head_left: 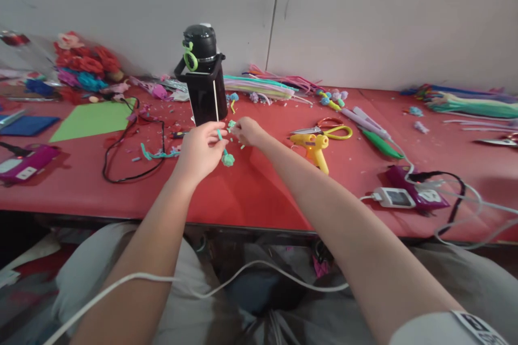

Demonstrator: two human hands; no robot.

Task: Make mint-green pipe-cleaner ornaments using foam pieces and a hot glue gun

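Note:
Near the middle of the red table, my left hand is closed on a teal stem, whose green fluffy ball hangs below the fingertips. Just to the right, my right hand has its fingers pinched at a small green fluffy piece. The two hands are close but apart. Behind them stands a black bottle with a green ring. A yellow glue gun and yellow-handled scissors lie to the right.
A black cable loops at the left near a green sheet. Pipe cleaners lie along the wall. At the right are a purple power strip, a white adapter and cords. A white cable crosses my lap.

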